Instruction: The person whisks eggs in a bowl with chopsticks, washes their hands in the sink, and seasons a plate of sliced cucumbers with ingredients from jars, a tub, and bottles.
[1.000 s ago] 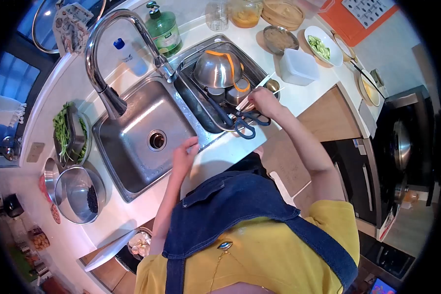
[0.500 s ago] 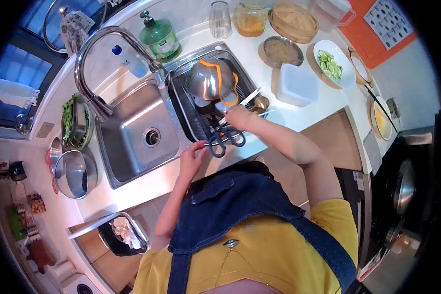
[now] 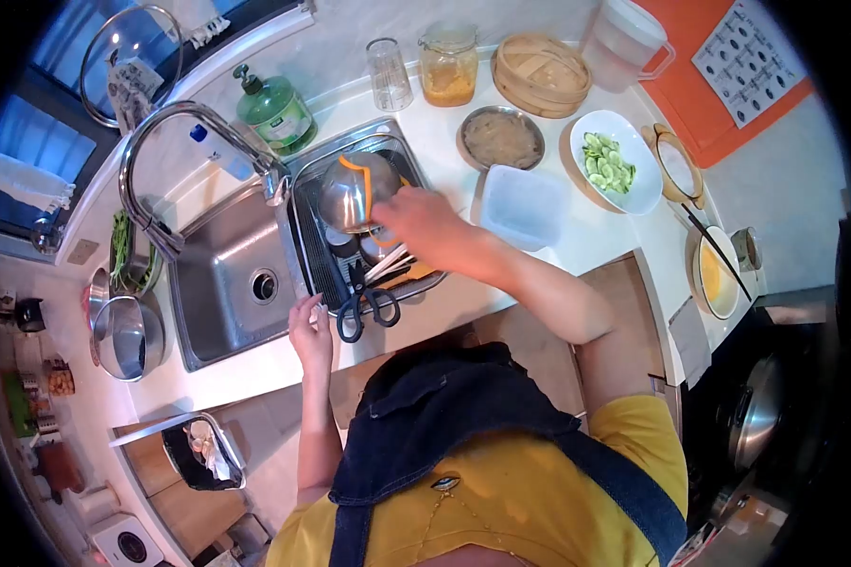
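Observation:
My right hand [image 3: 418, 225] is over the drying basket [image 3: 301, 203] beside the sink. Its curled fingers are against the right side of an upturned steel bowl [image 3: 336, 196], next to a thin orange band [image 3: 357, 180] that loops over the bowl. What the fingers hold, if anything, is hidden. Below the hand, dark-handled scissors [image 3: 352, 321] and pale sticks [image 3: 388, 266] lean out over the basket's front. My left hand [image 3: 310, 329] hovers by the counter's front edge, left of the scissors, its fingers loosely apart and holding nothing.
The steel sink [image 3: 227, 307] and its tall tap [image 3: 128, 175] are left of the basket. To the right stand a clear plastic box [image 3: 523, 208], a plate of noodle-like strands [image 3: 503, 139] and a bowl of sliced cucumber [image 3: 607, 165]. A green soap bottle [image 3: 279, 115] stands behind.
My right hand has moved up from beside the pale sticks and scissors to the steel bowl. My left hand has come away from the scissors' handles. The whole view has shifted.

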### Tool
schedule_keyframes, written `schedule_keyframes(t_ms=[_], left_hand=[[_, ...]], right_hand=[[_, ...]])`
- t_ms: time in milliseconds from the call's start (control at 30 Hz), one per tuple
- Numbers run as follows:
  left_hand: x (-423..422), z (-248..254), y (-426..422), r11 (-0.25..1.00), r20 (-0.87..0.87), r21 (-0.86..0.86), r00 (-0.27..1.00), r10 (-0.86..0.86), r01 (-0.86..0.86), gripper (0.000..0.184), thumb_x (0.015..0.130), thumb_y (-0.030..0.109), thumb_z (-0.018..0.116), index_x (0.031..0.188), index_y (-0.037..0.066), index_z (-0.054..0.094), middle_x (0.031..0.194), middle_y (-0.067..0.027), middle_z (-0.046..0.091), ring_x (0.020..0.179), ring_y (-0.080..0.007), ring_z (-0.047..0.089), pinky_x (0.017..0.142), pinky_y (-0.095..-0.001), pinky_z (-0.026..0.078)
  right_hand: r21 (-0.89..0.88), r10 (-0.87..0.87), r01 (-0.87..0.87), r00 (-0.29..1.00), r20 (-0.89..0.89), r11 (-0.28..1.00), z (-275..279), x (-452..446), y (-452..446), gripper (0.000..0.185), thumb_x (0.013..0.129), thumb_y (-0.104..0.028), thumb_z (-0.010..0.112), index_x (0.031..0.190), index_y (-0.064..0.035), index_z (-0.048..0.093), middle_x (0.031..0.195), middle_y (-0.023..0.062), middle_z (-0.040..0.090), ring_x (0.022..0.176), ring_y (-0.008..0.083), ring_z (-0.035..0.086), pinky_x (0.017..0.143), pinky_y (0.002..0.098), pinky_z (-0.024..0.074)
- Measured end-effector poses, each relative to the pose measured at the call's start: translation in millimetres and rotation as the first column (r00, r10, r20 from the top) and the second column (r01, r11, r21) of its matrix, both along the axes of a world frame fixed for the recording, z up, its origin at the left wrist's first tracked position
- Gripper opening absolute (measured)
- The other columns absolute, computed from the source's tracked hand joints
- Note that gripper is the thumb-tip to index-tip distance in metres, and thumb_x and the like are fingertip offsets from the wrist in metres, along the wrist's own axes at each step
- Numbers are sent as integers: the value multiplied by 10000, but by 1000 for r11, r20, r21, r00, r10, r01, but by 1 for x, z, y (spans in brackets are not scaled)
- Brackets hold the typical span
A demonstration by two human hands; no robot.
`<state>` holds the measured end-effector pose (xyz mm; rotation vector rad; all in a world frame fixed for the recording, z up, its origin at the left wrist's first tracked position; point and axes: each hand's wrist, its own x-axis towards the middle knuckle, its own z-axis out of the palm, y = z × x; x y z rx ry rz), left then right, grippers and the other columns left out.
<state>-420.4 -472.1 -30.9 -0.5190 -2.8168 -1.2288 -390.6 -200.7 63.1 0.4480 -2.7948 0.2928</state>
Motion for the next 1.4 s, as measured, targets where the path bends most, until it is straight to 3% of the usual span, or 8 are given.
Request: schedule_keyframes(t_ms=[133, 267, 333, 667, 767, 900, 1200, 1400], left_hand=[[-16, 12, 29, 991, -166, 44, 979, -116, 125, 222, 753, 44, 620, 974, 63, 624, 1066, -149, 556, 1005, -297, 529, 873, -354, 410], [-39, 27, 73, 953, -74, 183, 970, -233, 243, 220, 756, 35, 613, 975, 54, 620, 1055, -141, 569, 1014, -284, 533, 883, -342, 407], [-45, 35, 94, 929, -49, 232, 957, -286, 289, 225, 753, 20, 608, 977, 45, 617, 1035, -135, 582, 1007, -274, 546, 875, -329, 415], [-21, 11, 157, 906, -20, 196, 925, -378, 375, 211, 755, 5, 605, 961, 47, 627, 1028, -129, 611, 1016, -279, 560, 896, -336, 410], [-6, 4, 178, 933, 33, 178, 945, -324, 314, 217, 753, 28, 621, 969, 49, 625, 1026, -126, 611, 1027, -274, 549, 900, -333, 403], [4, -12, 211, 936, 99, 244, 954, -283, 252, 214, 757, 44, 616, 971, 43, 620, 980, -115, 613, 981, -243, 554, 872, -321, 406], [-1, -18, 249, 936, 243, 332, 948, -206, 118, 191, 807, 32, 585, 995, 42, 615, 833, 18, 569, 643, -45, 451, 577, -176, 368], [-44, -14, 274, 898, 349, 426, 897, -273, 108, 212, 824, 35, 569, 1035, 16, 580, 917, -2, 594, 802, -66, 532, 715, -186, 414]], right_hand=[[-874, -285, 235, 951, 117, 425, 33, 42, 40, 93, 845, -88, 494, 870, -11, 538, 844, 125, 630, 743, 175, 590, 682, 286, 464], [-953, -409, -118, 912, 7, -280, 18, 87, 110, 105, 879, -113, 488, 882, -10, 504, 825, 174, 632, 706, 193, 605, 611, 245, 474], [-904, -529, -248, 848, -28, -350, 10, 114, 136, 132, 889, -136, 464, 882, -8, 497, 834, 219, 623, 668, 196, 596, 609, 255, 480], [-876, -869, -426, 494, -15, -227, -59, 193, 187, 180, 923, -144, 379, 913, 12, 468, 1001, 283, 570, 721, 217, 592, 710, 323, 487], [-926, -903, 291, 418, -103, 240, -68, 200, 229, 113, 898, -51, 424, 940, 26, 495, 1148, 211, 533, 986, 262, 546, 870, 345, 424], [-442, -536, 389, 796, -279, 808, -81, 193, 284, 254, 714, 105, 545, 948, 10, 521, 1122, 203, 533, 1002, 351, 509, 860, 363, 429], [-284, -275, 268, 961, 15, 921, -75, 197, 310, 319, 642, 118, 536, 942, 14, 572, 1141, 179, 515, 981, 324, 500, 821, 363, 448], [-330, -312, 298, 950, 11, 895, -46, 156, 309, 305, 662, 133, 508, 919, -3, 601, 995, 154, 587, 881, 316, 540, 774, 368, 462]])
